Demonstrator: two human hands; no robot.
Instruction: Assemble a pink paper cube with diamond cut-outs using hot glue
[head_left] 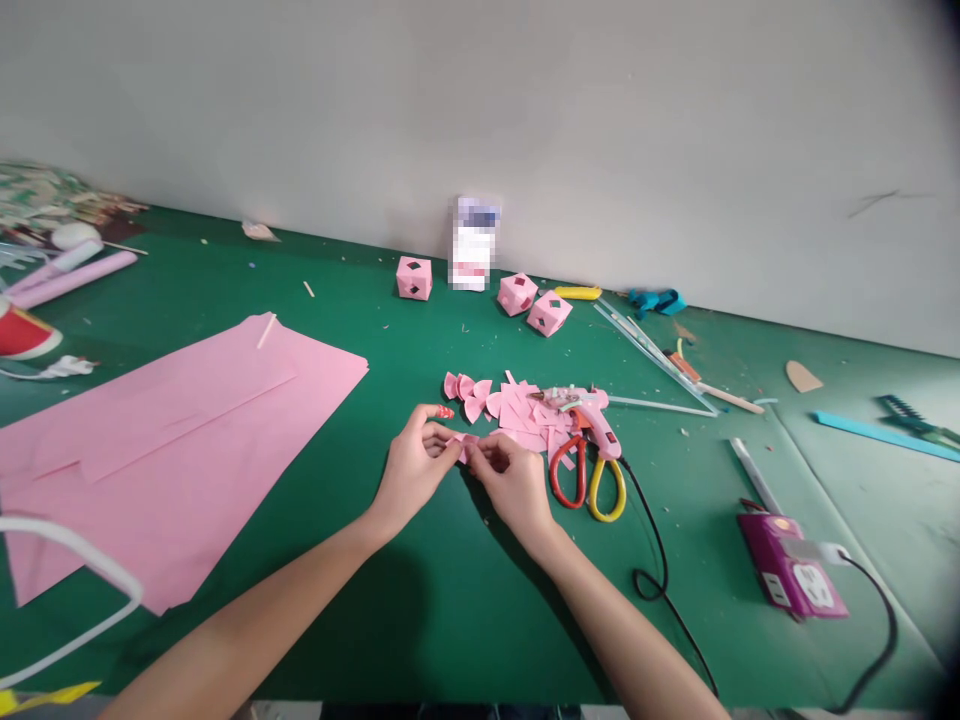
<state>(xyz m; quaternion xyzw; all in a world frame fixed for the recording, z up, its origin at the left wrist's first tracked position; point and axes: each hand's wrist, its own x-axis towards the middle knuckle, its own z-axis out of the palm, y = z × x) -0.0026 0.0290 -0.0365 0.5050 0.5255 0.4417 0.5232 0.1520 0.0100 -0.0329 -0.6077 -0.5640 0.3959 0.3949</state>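
Between my left hand [412, 462] and my right hand [516, 482] is a small piece of pink paper [463, 446], pinched by the fingertips of both. My fingers cover part of it, so its full shape is hidden. Just beyond lie several curled pink paper pieces [474, 406]. A heap of flat pink paper cutouts [525, 415] spreads behind my right hand. On that heap rests a pink hot glue gun [592, 415], a clear glue stick at its rear. Scissors with one red and one yellow handle [607, 490] lie right of my right hand.
Large pink paper sheets [217, 430] cover the left. Pink paper boxes with cut holes [414, 278] stand near the wall, beside a blurred upright phone-like object [473, 245]. A purple power adapter [795, 570] sits at right; the glue gun's black cord [660, 560] runs to the front edge.
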